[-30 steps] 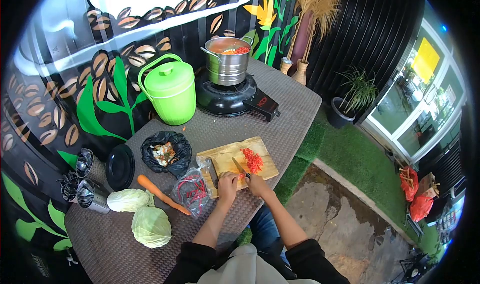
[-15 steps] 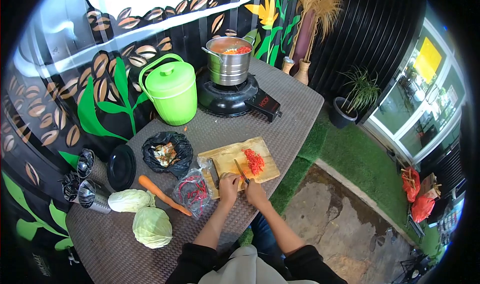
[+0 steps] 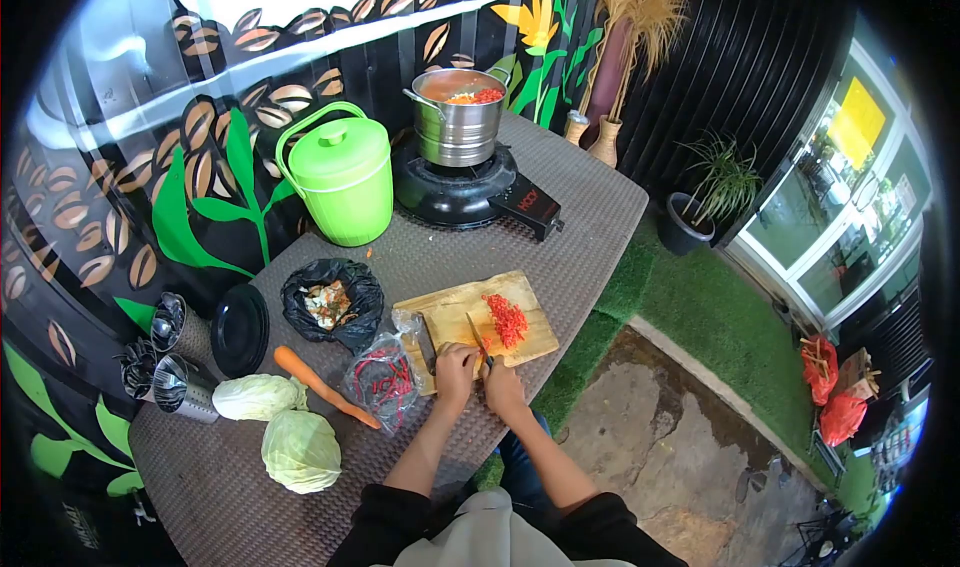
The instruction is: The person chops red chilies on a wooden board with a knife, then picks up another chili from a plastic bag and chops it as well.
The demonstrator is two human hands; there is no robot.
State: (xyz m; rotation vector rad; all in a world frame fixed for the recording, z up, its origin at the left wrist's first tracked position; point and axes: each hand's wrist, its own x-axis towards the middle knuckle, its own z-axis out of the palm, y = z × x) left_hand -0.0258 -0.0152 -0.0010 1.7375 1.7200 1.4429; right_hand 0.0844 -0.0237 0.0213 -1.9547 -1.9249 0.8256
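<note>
My right hand point(image 3: 504, 388) is closed round the dark handle of a knife point(image 3: 477, 334), its blade pointing away over the wooden cutting board point(image 3: 451, 301). Beside it my left hand point(image 3: 456, 369) has its fingers bunched on the board's near edge, against the blade. They pinch a red chili, mostly hidden by the fingers. A heap of finely chopped red chili point(image 3: 505, 320) lies on the right part of the board. Left of the board, a clear plastic bag point(image 3: 380, 379) with thin red chilies in it touches the board's edge.
Left on the table are a carrot point(image 3: 322, 384), a cabbage point(image 3: 301, 452), a paler cabbage point(image 3: 258, 398) and a black bag of scraps point(image 3: 361, 308). Behind stand a green lidded bucket point(image 3: 347, 189) and a steel pot point(image 3: 456, 135) on a portable stove point(image 3: 450, 198).
My right hand and the knife have shifted slightly left, closer to my left hand. The whole view has moved a little; the other things stay in place.
</note>
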